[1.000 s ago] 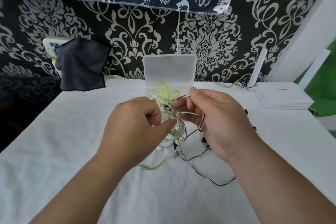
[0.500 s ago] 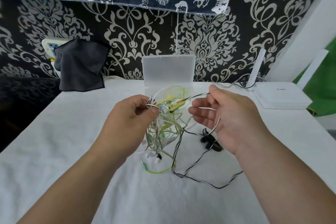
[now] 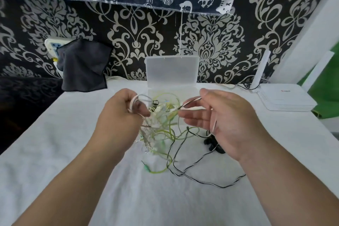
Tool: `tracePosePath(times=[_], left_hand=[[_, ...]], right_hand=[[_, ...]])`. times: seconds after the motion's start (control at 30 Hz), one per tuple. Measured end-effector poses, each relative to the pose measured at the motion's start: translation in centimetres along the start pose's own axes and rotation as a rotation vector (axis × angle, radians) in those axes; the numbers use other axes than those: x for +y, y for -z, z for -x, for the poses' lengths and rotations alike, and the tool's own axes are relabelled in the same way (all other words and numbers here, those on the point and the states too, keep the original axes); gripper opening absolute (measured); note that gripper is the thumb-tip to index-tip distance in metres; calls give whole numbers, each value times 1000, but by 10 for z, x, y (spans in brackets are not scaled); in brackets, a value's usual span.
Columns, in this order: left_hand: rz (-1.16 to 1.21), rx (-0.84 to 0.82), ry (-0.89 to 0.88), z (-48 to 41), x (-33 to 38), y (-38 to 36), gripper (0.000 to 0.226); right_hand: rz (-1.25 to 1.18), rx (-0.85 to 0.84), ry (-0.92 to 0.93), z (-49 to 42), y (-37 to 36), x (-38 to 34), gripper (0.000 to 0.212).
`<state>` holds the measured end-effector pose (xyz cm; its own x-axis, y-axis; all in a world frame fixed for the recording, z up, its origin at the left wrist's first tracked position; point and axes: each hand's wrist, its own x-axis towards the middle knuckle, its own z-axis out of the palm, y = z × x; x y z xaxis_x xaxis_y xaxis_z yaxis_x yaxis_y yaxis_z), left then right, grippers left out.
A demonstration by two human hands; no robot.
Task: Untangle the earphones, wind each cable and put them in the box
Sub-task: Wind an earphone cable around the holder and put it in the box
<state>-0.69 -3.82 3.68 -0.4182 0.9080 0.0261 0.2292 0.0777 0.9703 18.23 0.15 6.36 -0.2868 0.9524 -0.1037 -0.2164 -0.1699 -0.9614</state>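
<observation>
Head: earphones (image 3: 162,130) betw. L hand (image 3: 117,117), R hand (image 3: 231,121)

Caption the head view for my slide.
Left hand and right hand hold tangled earphones above the table, before the open box.

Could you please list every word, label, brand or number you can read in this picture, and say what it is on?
No text here can be read clearly.
On the white router: a small red logo, too small to read.
On the wall socket panel: blue markings, no legible text.
On the clear box and the earphone cables: no text visible.
</observation>
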Motion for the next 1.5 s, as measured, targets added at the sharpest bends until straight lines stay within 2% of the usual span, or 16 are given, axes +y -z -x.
tracePosePath(times=[0.1,0.17,0.23,0.33,0.43,0.53,0.6,0.67,0.8,0.97,1.1,1.2,1.3,1.4,1.43,1.5], left_hand=[[303,-230,22,5,4,0,54],[243,-296,-1,7,3,-2,56],[107,-268,-63,7,1,-4,39],[80,-182,-77,3,-2,-1,20],[51,-193,-75,3,-1,2,23],[93,-240,-46,4,-2,0,26],[-19,-181,-66,1,-4,0,30],[-55,-207,-72,2,-1,1,30],[89,-357,-51,11,6,0,29],[0,-284,-105,10,1,-9,3],[86,-248,-111,10,1,-7,16],[109,-126,-53,4,-1,-3,24],[38,55,37,-4,-6,1,20],[5,134,105,-10,-11,6,17],[21,139,111,-11,-12,8,18],[84,145,117,-12,-11,8,21]], right_hand=[[-7,-91,-11,1,-3,4,38],[-15,-132,-12,3,-4,1,39],[-15,-133,-2,5,-4,-1,39],[11,12,26,1,2,-2,41],[-80,131,25,-3,8,-2,41],[-170,133,32,-3,10,-5,40],[-234,106,45,-2,11,-8,39],[-260,74,53,-2,11,-8,38],[-48,85,29,-2,11,-4,39],[112,-48,-37,5,0,-2,42],[300,180,-77,-1,6,3,19],[-53,380,-63,-7,15,-5,21],[-266,360,-8,-7,24,-19,30],[-44,268,-87,-4,34,-24,35],[114,251,-129,-3,38,-24,35],[591,222,-190,-4,48,-18,29]])
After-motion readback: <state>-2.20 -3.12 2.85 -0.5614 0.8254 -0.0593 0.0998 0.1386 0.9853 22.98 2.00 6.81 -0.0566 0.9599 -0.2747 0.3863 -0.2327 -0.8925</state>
